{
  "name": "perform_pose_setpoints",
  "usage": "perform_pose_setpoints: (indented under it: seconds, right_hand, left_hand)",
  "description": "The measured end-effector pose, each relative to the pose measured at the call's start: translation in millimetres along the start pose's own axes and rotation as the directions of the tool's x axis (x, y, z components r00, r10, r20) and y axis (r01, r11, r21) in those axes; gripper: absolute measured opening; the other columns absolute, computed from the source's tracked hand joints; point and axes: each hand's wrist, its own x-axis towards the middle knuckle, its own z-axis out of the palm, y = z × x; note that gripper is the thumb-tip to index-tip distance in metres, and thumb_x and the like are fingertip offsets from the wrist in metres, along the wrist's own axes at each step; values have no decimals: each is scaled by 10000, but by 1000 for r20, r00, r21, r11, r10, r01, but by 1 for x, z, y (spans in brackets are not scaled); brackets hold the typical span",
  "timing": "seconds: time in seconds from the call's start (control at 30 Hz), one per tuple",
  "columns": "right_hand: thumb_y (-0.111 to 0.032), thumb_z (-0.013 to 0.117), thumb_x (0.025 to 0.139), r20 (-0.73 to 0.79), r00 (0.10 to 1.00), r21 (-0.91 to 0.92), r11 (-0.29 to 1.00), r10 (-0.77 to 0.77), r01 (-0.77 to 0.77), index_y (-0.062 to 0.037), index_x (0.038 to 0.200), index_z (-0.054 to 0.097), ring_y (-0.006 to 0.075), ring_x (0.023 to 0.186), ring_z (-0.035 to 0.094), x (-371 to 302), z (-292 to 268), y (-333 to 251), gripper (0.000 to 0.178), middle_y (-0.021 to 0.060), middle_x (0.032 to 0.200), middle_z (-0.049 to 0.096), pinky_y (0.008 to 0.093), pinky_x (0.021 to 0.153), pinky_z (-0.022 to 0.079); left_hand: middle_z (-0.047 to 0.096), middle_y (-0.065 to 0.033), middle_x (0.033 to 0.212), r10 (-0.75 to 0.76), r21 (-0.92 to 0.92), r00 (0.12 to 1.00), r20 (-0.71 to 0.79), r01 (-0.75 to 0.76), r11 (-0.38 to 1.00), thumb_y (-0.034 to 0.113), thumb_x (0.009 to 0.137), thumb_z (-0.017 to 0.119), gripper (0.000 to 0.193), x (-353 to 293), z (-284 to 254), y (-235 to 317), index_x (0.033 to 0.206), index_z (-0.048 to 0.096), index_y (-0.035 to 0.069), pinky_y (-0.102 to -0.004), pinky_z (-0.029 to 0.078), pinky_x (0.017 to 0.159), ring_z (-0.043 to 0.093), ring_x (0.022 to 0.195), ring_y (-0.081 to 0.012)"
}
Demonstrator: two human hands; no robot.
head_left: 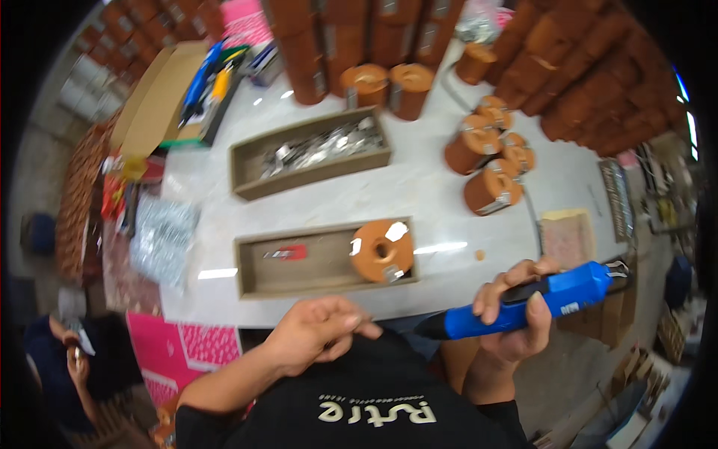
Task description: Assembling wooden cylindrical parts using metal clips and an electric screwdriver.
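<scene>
My right hand [516, 314] is wrapped round a blue electric screwdriver [568, 293], held level in front of my body. Its black nose points left toward my other hand, and a wire hanging loop sticks out at the far right end. My left hand [318, 333] hovers over the table's near edge with curled fingers, thumb and index close together; whatever they pinch, if anything, is too small to make out. Just beyond lies a shallow wooden tray [321, 286], holding an orange-brown cylinder [366, 262] with a centre hole and metal tabs, plus a small red-and-silver piece [294, 253].
A second wooden tray [314, 180] holds loose metal parts. Several similar cylinders [490, 193] cluster at the right, with tall stacks [591, 67] behind. At the left are an open cardboard box [149, 101] with tools and a clear plastic bag [161, 236]. Another person [56, 359] sits lower left.
</scene>
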Motion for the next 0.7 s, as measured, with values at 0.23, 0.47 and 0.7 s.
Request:
perform_pose_setpoints:
  seconds: [0.23, 0.47, 0.7]
  right_hand:
    - [-220, 464, 987, 156, 984, 88, 994, -83, 70, -46, 1255, 409, 201, 596, 514, 8, 18, -4, 325, 110, 965, 513, 380, 593, 469]
    - [-167, 525, 970, 213, 967, 96, 988, -137, 119, -61, 1194, 397, 149, 624, 512, 19, 46, -5, 280, 78, 945, 473, 309, 586, 464]
    - [-160, 533, 967, 260, 943, 79, 978, -209, 195, -42, 1157, 403, 142, 666, 501, 24, 65, -8, 258, 67, 928, 451, 300, 648, 455]
  left_hand:
    - [710, -209, 884, 43, 97, 995, -86, -35, 995, 95, 957, 582, 120, 4, 20, 5, 1010, 571, -12, -211, 353, 383, 460, 414, -94]
    - [673, -88, 785, 273, 0, 961, -35, -273, 962, 170, 972, 619, 133, 6, 15, 1, 931, 571, 53, -186, 333, 457, 435, 509, -40]
    - [690, -107, 905, 403, -115, 915, 15, -398, 910, 129, 984, 585, 136, -8, 11, 7, 1081, 549, 39, -180, 345, 505, 430, 577, -34]
